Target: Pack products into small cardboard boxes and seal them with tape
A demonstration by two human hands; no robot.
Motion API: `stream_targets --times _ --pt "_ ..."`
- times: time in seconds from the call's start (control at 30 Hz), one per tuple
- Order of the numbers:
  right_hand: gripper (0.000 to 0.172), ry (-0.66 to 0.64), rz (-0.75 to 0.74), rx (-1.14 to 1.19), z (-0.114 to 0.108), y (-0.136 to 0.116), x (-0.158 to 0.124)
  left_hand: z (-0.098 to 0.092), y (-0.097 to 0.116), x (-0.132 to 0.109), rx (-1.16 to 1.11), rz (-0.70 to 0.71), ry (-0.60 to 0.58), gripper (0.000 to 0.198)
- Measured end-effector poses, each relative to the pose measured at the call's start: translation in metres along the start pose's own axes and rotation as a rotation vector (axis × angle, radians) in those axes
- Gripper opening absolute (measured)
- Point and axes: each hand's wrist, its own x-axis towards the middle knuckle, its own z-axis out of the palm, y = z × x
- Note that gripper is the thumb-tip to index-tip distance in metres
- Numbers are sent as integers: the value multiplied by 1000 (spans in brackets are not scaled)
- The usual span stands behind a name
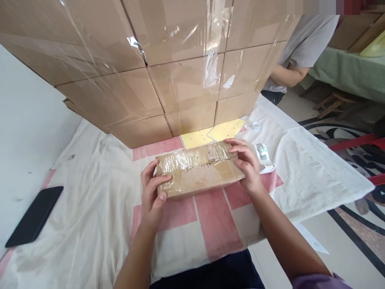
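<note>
A small brown cardboard box (201,172), its top seam covered with wrinkled clear tape, is held between my two hands over the table. My left hand (152,186) grips its left end, with fingers on the top and the thumb at the near edge. At the right end my right hand (246,164) is closed round the corner, its fingers over the top. The box's underside is hidden, so I cannot tell whether it touches the cloth. Beyond it lie yellow sheets (197,138) with small marks. A white packet or dispenser (264,158) is just right of my right hand.
Large taped cardboard boxes (186,84) form a wall at the back of the table. A black phone (34,216) lies at the left on the pale cloth (96,224). A tape roll (255,125) sits at the back right. Another person (300,52) is beyond the boxes, near a wooden stool (333,102).
</note>
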Motion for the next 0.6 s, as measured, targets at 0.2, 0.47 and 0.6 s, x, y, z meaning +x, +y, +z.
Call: stream_targets --times 0.2,0.47,0.6 --pt "22 29 39 14 1 3 -1 1 -1 0 77 39 13 32" --pt "30 -9 48 32 -1 -2 0 3 0 0 120 86 40 32" --pt "35 -21 74 57 -3 -4 2 3 -1 -1 157 145 57 33"
